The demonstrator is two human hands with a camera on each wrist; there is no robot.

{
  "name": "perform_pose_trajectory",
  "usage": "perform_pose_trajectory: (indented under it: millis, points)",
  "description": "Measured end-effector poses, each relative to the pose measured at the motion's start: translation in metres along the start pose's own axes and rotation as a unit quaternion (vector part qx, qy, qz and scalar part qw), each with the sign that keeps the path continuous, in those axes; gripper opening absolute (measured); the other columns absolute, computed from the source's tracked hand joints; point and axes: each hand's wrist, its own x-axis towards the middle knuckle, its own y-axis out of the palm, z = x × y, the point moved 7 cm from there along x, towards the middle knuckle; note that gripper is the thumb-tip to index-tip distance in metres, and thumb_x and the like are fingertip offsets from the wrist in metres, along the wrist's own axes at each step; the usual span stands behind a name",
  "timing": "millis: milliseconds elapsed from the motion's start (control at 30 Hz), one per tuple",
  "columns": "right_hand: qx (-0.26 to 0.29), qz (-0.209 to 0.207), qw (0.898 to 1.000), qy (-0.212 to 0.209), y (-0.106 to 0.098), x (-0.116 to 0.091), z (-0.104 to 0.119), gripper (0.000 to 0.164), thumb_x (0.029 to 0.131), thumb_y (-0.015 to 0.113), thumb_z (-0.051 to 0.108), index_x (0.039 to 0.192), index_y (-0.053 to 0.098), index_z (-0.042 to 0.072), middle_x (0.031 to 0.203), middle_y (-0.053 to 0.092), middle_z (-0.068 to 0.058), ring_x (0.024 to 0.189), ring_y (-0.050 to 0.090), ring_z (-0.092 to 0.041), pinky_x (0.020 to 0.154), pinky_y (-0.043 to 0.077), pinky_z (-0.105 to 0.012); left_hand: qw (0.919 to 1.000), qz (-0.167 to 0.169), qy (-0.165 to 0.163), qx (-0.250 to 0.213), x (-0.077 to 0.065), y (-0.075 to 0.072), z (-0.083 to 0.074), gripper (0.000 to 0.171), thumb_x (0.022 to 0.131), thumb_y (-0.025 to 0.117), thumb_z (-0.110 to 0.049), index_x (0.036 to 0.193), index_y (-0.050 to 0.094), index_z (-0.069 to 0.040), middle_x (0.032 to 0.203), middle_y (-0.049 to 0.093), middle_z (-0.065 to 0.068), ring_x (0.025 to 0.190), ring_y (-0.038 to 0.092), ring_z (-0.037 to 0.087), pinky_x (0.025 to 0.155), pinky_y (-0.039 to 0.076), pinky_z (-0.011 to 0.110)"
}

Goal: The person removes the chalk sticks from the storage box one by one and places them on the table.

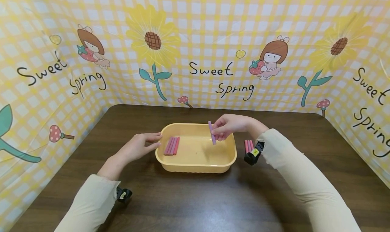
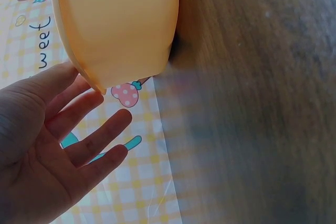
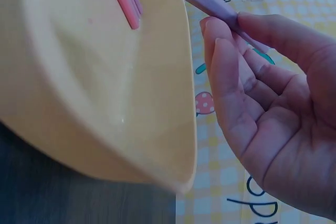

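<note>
A pale yellow plastic basin (image 1: 195, 161) stands on the table. Inside, along its left end, several short pink, mauve and red sticks (image 1: 171, 146) lie side by side. My right hand (image 1: 228, 126) pinches a slim lilac stick (image 1: 212, 133) between thumb and fingertips, held above the basin's right part. In the right wrist view this stick (image 3: 210, 2) has a flat, angular end and slants past the rim. At the basin's left rim, my left hand (image 1: 138, 147) touches the edge with thumb and fingertips, its fingers extended and spread in the left wrist view.
More pink sticks (image 1: 249, 145) lie on the table right of the basin, partly hidden by the right wrist's black camera (image 1: 253, 156). Another camera (image 1: 123, 194) is on the left wrist. A checked cloth (image 1: 210, 39) stands behind and beside the dark wooden table (image 1: 189, 198).
</note>
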Motion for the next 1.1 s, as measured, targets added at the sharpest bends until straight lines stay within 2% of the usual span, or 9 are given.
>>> perform_pose_trajectory:
  millis: [133, 400, 867, 1100]
  points:
    - [0.008, -0.005, 1.000, 0.000, -0.002, -0.007, -0.007, 0.020, 0.093, 0.058, 0.018, 0.097, 0.066, 0.000, 0.076, 0.068, 0.000, 0.072, 0.064, -0.009, 0.078, 0.057, -0.035, 1.0000, 0.000, 0.003, -0.001, 0.001, 0.000, 0.001, 0.039, 0.091, 0.060, -0.018, 0.125, 0.058, 0.000, 0.134, 0.052, 0.019, 0.124, 0.051, 0.037, 0.101, 0.042, 0.052]
    - [0.030, -0.010, 0.999, -0.001, -0.004, -0.023, -0.022, 0.021, 0.093, 0.057, 0.017, 0.098, 0.064, -0.002, 0.077, 0.067, 0.001, 0.072, 0.063, -0.008, 0.072, 0.057, -0.027, 1.0000, 0.003, -0.003, -0.004, 0.002, 0.002, 0.005, 0.040, 0.091, 0.060, -0.018, 0.127, 0.057, 0.000, 0.136, 0.051, 0.018, 0.125, 0.049, 0.036, 0.102, 0.042, 0.052]
    - [0.038, -0.043, 0.998, 0.002, -0.014, -0.049, -0.053, 0.026, 0.093, 0.056, 0.019, 0.099, 0.063, -0.005, 0.075, 0.069, 0.001, 0.070, 0.064, -0.007, 0.072, 0.057, -0.031, 1.0000, 0.005, -0.006, -0.006, 0.001, 0.003, 0.006, 0.040, 0.091, 0.060, -0.019, 0.127, 0.056, -0.001, 0.136, 0.051, 0.018, 0.125, 0.049, 0.036, 0.101, 0.042, 0.051]
    - [0.056, -0.053, 0.997, -0.001, -0.018, -0.062, -0.073, 0.023, 0.094, 0.055, 0.018, 0.095, 0.062, -0.004, 0.074, 0.068, 0.002, 0.070, 0.065, -0.008, 0.071, 0.057, -0.030, 0.9999, 0.000, -0.006, -0.008, 0.002, 0.003, 0.006, 0.040, 0.091, 0.060, -0.019, 0.127, 0.057, -0.001, 0.136, 0.051, 0.018, 0.125, 0.049, 0.036, 0.101, 0.042, 0.052]
